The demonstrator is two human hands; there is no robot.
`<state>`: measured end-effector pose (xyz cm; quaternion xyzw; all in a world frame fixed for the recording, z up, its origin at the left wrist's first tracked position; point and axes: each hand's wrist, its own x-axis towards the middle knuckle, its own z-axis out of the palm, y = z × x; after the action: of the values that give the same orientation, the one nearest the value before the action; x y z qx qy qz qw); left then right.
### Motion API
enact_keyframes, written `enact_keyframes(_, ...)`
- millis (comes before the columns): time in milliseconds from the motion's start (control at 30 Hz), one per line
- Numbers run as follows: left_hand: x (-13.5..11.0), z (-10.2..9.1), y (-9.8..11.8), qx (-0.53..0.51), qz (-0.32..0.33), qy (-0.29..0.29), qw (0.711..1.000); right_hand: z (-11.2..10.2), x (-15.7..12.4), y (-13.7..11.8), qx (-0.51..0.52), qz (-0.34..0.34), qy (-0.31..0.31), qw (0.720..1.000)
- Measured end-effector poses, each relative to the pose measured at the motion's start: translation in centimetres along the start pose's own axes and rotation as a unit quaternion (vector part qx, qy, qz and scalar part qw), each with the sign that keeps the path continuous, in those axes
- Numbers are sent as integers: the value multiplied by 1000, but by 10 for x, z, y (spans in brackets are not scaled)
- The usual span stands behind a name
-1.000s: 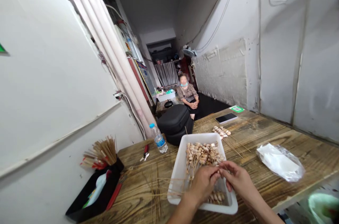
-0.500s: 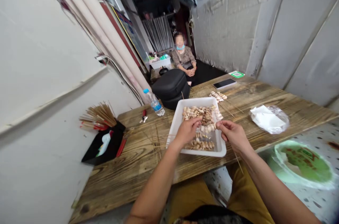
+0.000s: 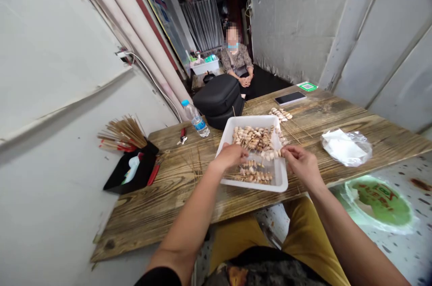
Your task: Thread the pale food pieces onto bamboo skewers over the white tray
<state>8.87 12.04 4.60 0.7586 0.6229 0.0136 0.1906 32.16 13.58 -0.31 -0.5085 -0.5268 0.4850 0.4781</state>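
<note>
A white plastic tray point(image 3: 282, 182) holds several skewers of small pale and brownish food pieces point(image 3: 255, 137). Over its middle is one skewer of pale, rounded pieces point(image 3: 270, 155), lying roughly level between my hands. My right hand point(image 3: 301, 162) pinches this skewer's right end, thumb and fingers together near the tray's right wall. From the left, my left hand point(image 3: 232, 155) reaches over the tray with its fingers closed at the skewer's stick end. The fingertips partly hide the stick. More skewered pieces point(image 3: 258, 177) lie in the near part of the tray.
Loaded skewers point(image 3: 281, 115) lie behind the tray, by a phone point(image 3: 290, 98). A water bottle point(image 3: 199, 120) and black case point(image 3: 218, 101) stand at back left. Sticks fill a black box point(image 3: 111, 182). A plastic bag point(image 3: 347, 146) lies right; a lined bin point(image 3: 378, 205) stands below. A person point(image 3: 237, 61) sits beyond.
My left hand has moved down and left, away from the far skewers. The right hand stays at the skewer's end; the thin stick that hung below it no longer shows. The view has shifted slightly.
</note>
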Motion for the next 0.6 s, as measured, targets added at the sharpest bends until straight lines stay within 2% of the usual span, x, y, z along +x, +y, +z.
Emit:
enact_keyframes(67, 4, -8, -2, -29, 2, -73, 997, -1, 0, 2, -39, -25, 3, 999)
enact_keyframes(100, 4, -11, -2, -47, 3, -83, 995, -1, -1, 3, -52, -42, 8, 998)
enact_keyframes(167, 5, -14, 1, -79, 2, -54, 995, -3, -1, 5, -64, -67, 17, 996)
enact_keyframes(233, 8, -11, 5, -65, 9, -35, 997, -5, 2, 9, -37, -57, -7, 998)
enact_keyframes(400, 30, 10, 18, 102, -11, -70, 992, -11, 12, 21, 16, 1, -22, 1000)
enact_keyframes(533, 46, 27, 32, 162, 27, -44, 986, -11, 10, 26, 21, -26, -25, 999)
enact_keyframes(600, 52, 31, 39, 192, 48, -68, 978, -10, 8, 28, 10, -48, -28, 998)
